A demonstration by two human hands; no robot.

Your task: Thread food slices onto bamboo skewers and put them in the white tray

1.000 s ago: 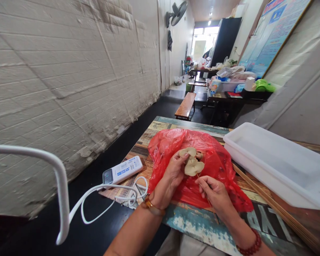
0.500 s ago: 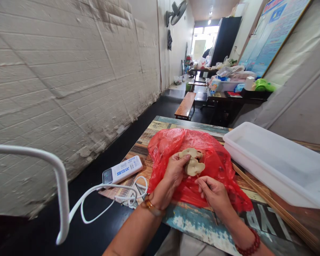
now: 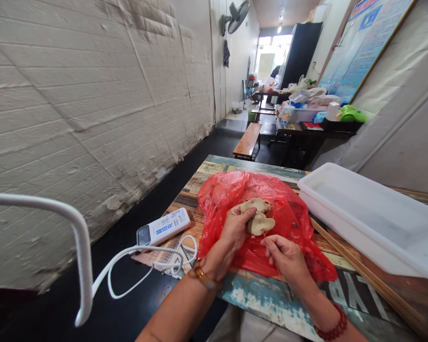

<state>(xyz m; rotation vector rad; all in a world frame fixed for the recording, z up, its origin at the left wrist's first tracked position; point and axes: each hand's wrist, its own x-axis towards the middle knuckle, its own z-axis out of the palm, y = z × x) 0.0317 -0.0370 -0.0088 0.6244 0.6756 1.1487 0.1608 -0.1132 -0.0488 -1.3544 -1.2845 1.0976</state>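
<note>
My left hand [image 3: 237,225] pinches flat, pale beige pieces of food with lobed edges [image 3: 260,223] between thumb and fingers. I cannot make out what food it is. My right hand [image 3: 283,256], lower and to the right, is closed around thin bamboo skewers [image 3: 284,284]. One skewer's upper end meets the lower edge of the front piece; how deep it goes in is hidden. Both hands are over a crumpled red plastic bag [image 3: 221,190] spread on the patterned table [image 3: 264,299].
A white plastic tub [image 3: 345,209] stands at the right, beside a bundle of long bamboo skewers [image 3: 381,289]. On the left a white power bank [image 3: 167,227] lies with its white cable [image 3: 128,251]. Beyond are a wooden bench [image 3: 248,140] and a cluttered table [image 3: 306,127].
Hardly anything differs. The pale pieces have tilted very slightly in my left hand, and my right hand keeps the skewer at their lower edge.
</note>
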